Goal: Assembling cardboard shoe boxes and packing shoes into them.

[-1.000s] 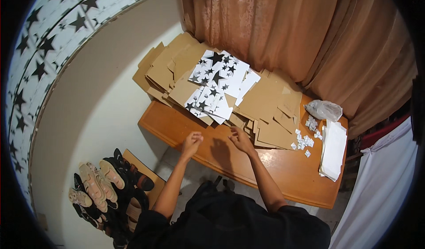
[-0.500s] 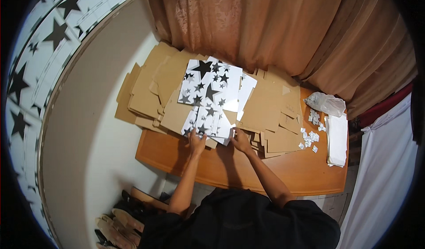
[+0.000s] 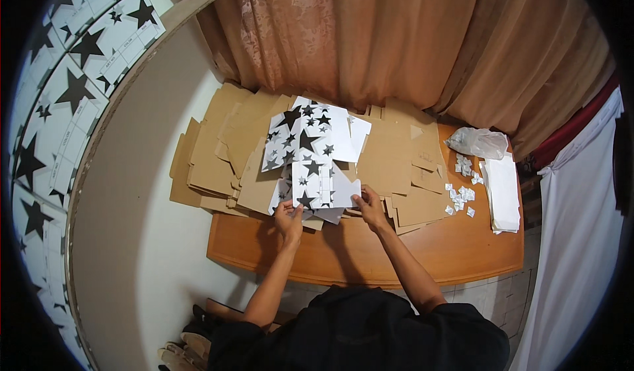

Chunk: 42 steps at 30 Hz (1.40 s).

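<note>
We hold a white sheet printed with black stars [image 3: 323,186] in both hands, above the front part of a pile of brown cardboard [image 3: 386,156] on the table. Our left hand [image 3: 288,222] pinches its near left corner and our right hand [image 3: 371,211] pinches its near right corner, so the two grips are narrow and the sheet spans the gap between them. Corners of other white pieces show from beneath its near edge. At its far end its outline runs into more star-printed sheets [image 3: 281,148] lying on the cardboard, and we cannot tell exactly where one stops and the next begins.

To the right of the pile, we see small white packets [image 3: 464,196] scattered on the wooden table [image 3: 370,260], a clear plastic bag [image 3: 477,142] behind them, and a stack of white paper [image 3: 502,199] just beside them, near the table's right end. Brown curtains [image 3: 376,34] hang behind the table, and a white cloth [image 3: 581,232] hangs at our right. At lower left, we see shoes [image 3: 187,351], partly cut off by the dark rim.
</note>
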Available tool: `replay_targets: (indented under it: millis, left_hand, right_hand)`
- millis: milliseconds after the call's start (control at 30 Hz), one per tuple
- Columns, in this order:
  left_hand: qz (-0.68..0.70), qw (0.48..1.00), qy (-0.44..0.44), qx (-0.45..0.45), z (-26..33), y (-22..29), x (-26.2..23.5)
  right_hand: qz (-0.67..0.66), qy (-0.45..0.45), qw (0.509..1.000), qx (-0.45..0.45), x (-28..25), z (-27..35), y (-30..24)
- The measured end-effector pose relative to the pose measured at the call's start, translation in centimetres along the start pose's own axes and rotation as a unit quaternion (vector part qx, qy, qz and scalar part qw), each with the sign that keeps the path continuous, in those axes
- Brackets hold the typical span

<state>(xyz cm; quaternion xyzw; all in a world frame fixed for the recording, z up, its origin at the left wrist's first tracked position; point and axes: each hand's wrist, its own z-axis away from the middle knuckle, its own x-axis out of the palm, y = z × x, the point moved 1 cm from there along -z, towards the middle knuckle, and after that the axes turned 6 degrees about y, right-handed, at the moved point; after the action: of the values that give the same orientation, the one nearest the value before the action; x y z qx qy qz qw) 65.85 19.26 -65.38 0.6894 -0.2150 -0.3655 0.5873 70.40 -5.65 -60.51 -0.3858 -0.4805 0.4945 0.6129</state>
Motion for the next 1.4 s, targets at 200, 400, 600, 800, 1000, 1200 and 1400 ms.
replay_targets:
  millis: [200,400,600,800,1000,1200,1400]
  left_hand:
    - [0.099,0.99,-0.024,0.101,5.6,11.1,1.3]
    - [0.146,0.964,-0.057,0.216,15.1,19.4,5.0]
    - [0.024,0.905,-0.047,0.422,29.1,22.8,10.1]
    - [-0.038,0.812,-0.186,0.552,42.2,22.4,14.8]
    - [-0.046,0.716,-0.198,0.668,50.6,24.1,19.2]
    - [0.034,0.663,-0.3,0.685,55.7,26.5,21.3]
    - [0.101,0.784,-0.184,0.585,48.7,25.6,21.6]
  right_hand:
    - [0.015,-0.014,0.995,-0.093,-6.0,3.8,-5.8]
    - [0.039,0.092,0.987,-0.128,-14.9,10.8,-8.6]
    - [0.277,0.241,0.897,-0.246,-24.7,21.6,-12.9]
    - [0.101,0.3,0.934,-0.164,-36.0,28.1,-12.6]
    - [-0.065,0.323,0.942,-0.056,-43.6,31.2,-11.5]
    - [-0.119,0.32,0.938,-0.06,-52.6,31.8,-8.2]
    - [-0.092,0.286,0.953,-0.03,-58.6,32.1,-9.3]
